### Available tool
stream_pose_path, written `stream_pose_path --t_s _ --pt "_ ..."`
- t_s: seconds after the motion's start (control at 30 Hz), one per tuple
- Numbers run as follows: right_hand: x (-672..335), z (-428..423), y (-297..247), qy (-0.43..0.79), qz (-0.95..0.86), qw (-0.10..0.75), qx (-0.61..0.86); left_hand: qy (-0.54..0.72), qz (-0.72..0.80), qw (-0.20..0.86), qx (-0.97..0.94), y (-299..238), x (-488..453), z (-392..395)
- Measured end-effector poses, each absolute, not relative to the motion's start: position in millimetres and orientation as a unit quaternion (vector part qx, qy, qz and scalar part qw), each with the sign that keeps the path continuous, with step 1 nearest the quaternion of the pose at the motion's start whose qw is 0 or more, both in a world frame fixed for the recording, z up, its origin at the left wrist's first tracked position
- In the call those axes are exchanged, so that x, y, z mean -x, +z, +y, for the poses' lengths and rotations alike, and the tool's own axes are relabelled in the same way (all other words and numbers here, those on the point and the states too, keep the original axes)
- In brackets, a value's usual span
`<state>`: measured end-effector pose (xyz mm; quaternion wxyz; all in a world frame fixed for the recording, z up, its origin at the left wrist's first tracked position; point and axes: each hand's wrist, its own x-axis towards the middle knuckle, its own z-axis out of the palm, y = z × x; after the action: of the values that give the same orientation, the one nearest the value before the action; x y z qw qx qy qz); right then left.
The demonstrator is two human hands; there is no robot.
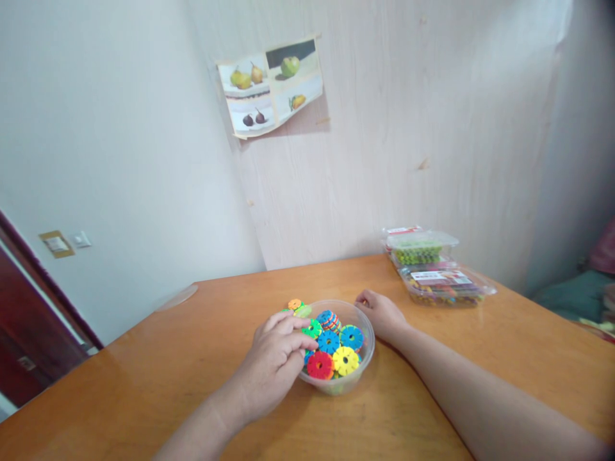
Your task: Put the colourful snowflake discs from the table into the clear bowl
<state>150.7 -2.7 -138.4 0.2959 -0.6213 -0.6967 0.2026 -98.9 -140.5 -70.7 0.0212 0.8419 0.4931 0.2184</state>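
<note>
A clear plastic bowl [369, 342] on the table holds several notched plastic building discs, among them a red disc [320, 365], a yellow disc [346, 361] and a blue disc [328, 341]. A slanted stack of mixed-colour discs [329, 320] lies at the back inside it. My left hand [278, 355] reaches over the bowl's left rim, fingers stretched and apart above the discs. My right hand [382, 317] rests against the right rim with its fingers curled; what they hold, if anything, is hidden. Beyond my left hand sits an orange disc [295, 304] with green ones.
Clear plastic boxes stand at the table's back right: one box [446, 286] of small colourful pieces and another [423, 250] with green pieces. A transparent round lid [177, 298] lies at the far left edge. The wooden table [192, 378] meets a wall bearing a fruit picture [271, 86].
</note>
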Motion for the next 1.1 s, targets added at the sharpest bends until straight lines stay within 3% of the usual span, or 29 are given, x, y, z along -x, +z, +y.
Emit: stream_pose_path --t_s 0.53,0.83,1.1 --pt "-151 -5 -139 0.198 -0.696 0.301 0.621 0.145 0.474 0.046 -0.867 -62 80 -146" --pt "-151 -4 -138 0.202 -0.697 0.292 0.624 0.229 0.484 0.049 -0.843 -62 96 -144" --pt "-150 -5 -136 0.202 -0.696 0.284 0.628 0.220 0.481 0.036 -0.848 -69 103 -149"
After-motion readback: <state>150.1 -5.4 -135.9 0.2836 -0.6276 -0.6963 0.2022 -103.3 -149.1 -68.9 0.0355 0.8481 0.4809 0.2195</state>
